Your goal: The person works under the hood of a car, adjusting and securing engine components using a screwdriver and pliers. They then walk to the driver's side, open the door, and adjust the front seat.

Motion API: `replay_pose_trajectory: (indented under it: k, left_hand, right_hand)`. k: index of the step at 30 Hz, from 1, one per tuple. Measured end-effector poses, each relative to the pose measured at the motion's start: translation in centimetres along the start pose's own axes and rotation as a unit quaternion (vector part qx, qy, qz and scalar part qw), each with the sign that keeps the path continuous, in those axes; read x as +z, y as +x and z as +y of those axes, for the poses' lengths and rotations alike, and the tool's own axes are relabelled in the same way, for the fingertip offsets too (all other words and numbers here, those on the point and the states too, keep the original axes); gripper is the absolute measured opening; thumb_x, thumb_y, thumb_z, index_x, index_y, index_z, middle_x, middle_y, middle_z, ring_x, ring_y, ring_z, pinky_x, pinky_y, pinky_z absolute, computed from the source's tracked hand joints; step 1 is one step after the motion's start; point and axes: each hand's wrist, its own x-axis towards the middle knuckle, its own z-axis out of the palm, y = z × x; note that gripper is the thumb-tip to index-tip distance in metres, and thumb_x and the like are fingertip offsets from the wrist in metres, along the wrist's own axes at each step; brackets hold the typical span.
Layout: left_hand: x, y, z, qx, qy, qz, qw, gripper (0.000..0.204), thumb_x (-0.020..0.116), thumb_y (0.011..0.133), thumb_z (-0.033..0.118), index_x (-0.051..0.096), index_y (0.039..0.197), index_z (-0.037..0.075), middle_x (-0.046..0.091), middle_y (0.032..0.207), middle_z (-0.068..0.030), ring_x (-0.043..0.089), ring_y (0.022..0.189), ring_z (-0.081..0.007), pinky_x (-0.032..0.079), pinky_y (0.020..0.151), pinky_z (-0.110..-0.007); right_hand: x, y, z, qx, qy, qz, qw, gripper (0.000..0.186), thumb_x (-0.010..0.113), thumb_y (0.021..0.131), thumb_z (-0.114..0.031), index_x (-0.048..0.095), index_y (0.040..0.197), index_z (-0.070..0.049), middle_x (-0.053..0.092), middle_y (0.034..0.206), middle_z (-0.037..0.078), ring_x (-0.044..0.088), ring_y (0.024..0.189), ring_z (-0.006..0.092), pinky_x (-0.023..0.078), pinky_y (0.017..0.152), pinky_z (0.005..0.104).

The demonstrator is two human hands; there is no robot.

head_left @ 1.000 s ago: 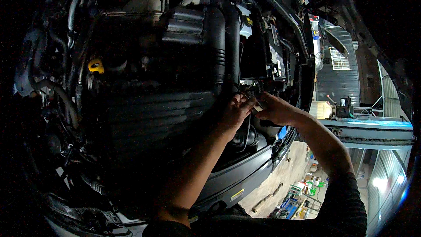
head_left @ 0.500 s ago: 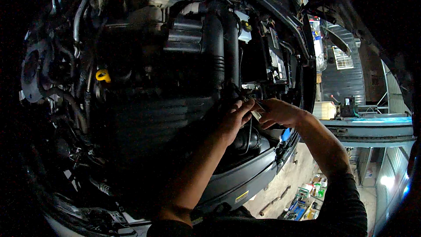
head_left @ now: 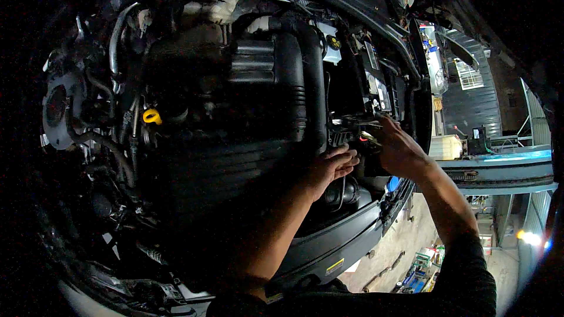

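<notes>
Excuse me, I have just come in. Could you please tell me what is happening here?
A person is working with bare hands in a car's engine bay. The left hand, fingers loosely curled, is near the ribbed black hose and holds nothing that I can see. The right hand reaches in near the battery; a small red part shows by its fingers, but whether it is gripped is unclear.

I'm in a car repair workshop, leaning over the exposed engine (head_left: 229,164) of a car (head_left: 338,232). Right of the engine I see a ridged metal wall (head_left: 470,108) and a long blue-grey beam (head_left: 499,165); to its lower right, a pale floor (head_left: 390,240), coloured clutter (head_left: 418,273) and a bright lamp (head_left: 530,238).
</notes>
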Motion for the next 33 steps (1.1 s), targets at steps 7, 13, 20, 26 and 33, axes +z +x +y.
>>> replay_pose_trajectory:
  k: [7,13,20,26,33]
  left_hand:
    - [0.6,-0.2,-0.3,0.033,0.083,-0.021,0.996,0.046,0.053,0.1,0.009,0.048,0.146,0.002,0.061,0.138,-0.0153,0.061,0.126,-0.0293,0.048,0.11,-0.043]
    - [0.1,-1.8,-1.3,0.158,0.216,0.004,0.964,0.038,0.053,0.105,0.018,0.053,0.139,0.002,0.061,0.137,-0.0155,0.062,0.122,-0.0284,0.048,0.108,-0.042]
    - [6.8,-10.8,-5.1,0.17,0.439,0.15,0.869,0.037,0.053,0.106,0.019,0.054,0.137,-0.002,0.064,0.129,-0.0136,0.065,0.116,-0.0246,0.05,0.103,-0.038]
    - [4.6,-27.7,-8.8,0.161,0.545,0.247,0.785,0.034,0.057,0.104,0.016,0.056,0.132,-0.004,0.066,0.124,-0.0158,0.067,0.107,-0.0223,0.052,0.098,-0.036]
    - [5.4,-47.7,-14.6,0.217,0.565,0.49,0.627,0.031,0.058,0.104,0.017,0.058,0.127,-0.004,0.069,0.118,-0.0146,0.069,0.097,-0.0214,0.053,0.091,-0.034]
  right_hand:
    - [7.8,-17.9,-2.6,0.312,0.383,0.135,0.859,0.053,0.059,0.088,0.001,0.053,0.141,-0.002,0.046,0.15,0.015,0.04,0.143,0.0312,0.04,0.114,0.0426]
    - [13.2,-32.3,-10.0,0.379,0.77,0.368,0.358,0.045,0.061,0.089,-0.005,0.06,0.134,-0.004,0.047,0.153,0.008,0.048,0.137,0.0267,0.047,0.105,0.0577]
    - [20.4,-38.9,-10.6,0.359,0.781,0.455,0.234,0.02,0.061,0.088,0.001,0.061,0.106,-0.006,0.057,0.133,0.008,0.059,0.117,0.0257,0.053,0.099,0.0526]
    - [23.4,-37.1,-8.0,0.44,0.752,0.366,0.327,0.019,0.065,0.085,0.001,0.063,0.103,-0.002,0.064,0.094,0.011,0.065,0.09,0.0232,0.053,0.082,0.0363]
    - [27.5,-31.4,-8.7,0.586,0.298,0.255,0.709,0.036,0.073,0.076,-0.021,0.067,0.106,-0.002,0.055,0.121,0.017,0.054,0.115,0.0369,0.047,0.093,0.0485]
